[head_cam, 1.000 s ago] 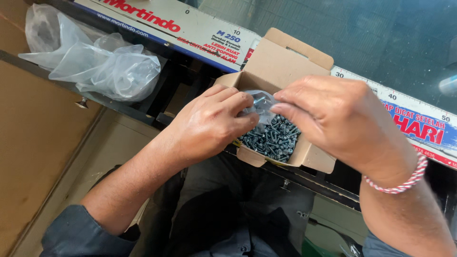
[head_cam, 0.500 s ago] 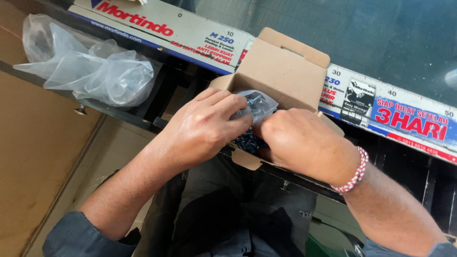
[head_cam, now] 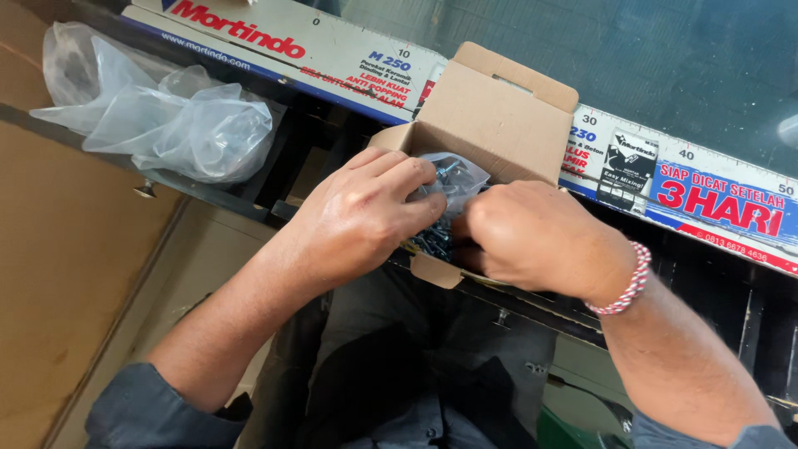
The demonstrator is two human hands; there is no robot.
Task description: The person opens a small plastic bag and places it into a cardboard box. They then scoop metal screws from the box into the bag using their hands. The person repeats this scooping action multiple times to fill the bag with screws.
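Surface [head_cam: 715, 83]: dark glass top edged with a printed measuring strip [head_cam: 665, 179]; seen from above.

Crumpled plastic bags [head_cam: 166, 116]: clear, heaped at the left end of the surface edge, well apart from the hands.

Cardboard box [head_cam: 490, 125]: brown, small, flaps open and upright, set at the surface edge between the two hands.

Left hand [head_cam: 366, 220]: laid over the near left corner of the box, fingers curled; the grip is closed on the small plastic bag.

Right hand [head_cam: 532, 237]: bunched at the box's right side, a red-and-white bracelet [head_cam: 623, 283] on the wrist; the grip is closed on the same bag.

Small plastic bag [head_cam: 453, 179]: clear, inside the box, pinched between both hands.

Screws [head_cam: 432, 241]: small, dark metal, seen in the box below the bag.
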